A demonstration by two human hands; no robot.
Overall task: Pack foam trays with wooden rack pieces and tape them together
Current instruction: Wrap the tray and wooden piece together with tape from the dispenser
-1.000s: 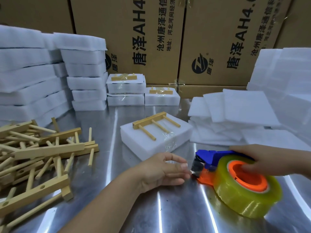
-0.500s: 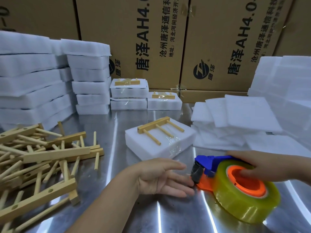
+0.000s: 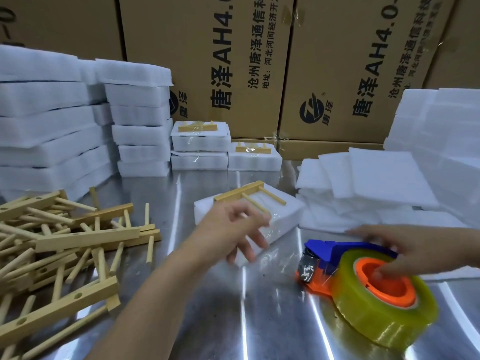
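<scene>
A taped foam tray pack lies mid-table with a wooden rack piece on top. My left hand hovers over its near corner, fingers spread and relaxed, blurred, holding nothing. My right hand grips the tape dispenser, fingers in the orange core; its blue and orange head points left, and the yellowish roll rests on the steel table.
Loose wooden rack pieces are heaped at the left. Foam tray stacks stand at back left, flat foam sheets at right. Three finished packs sit before the cardboard boxes at the back.
My left hand has lifted from beside the dispenser and moved up and left to the foam pack. The right hand and dispenser stayed nearly in place.
</scene>
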